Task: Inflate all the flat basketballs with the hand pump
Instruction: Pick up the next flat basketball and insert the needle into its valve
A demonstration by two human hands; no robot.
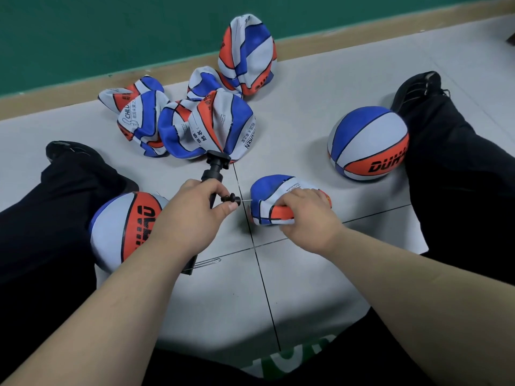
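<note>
Most of the pump (214, 168) is hidden: the left grip (192, 215) is wrapped around its body, and the forearm covers the lower barrel, so only the T-handle at 12 o'clock of the fist and a bit of the foot under the forearm show. The thin needle (245, 201) sticks out at 3 o'clock from beside the thumb and reaches the edge of the flat ball (276, 188). The valve cannot be made out, nor whether the tip is in. The right grip (306, 215) clutches that crumpled ball from its 5 o'clock side, pressing it on the floor (306, 107), fingers covering part of it. A heap (178, 123) of flat balls lies at 12 o'clock. The left round ball (125, 227) is partly hidden by the forearm, and the right round ball (367, 143) touches a leg.
</note>
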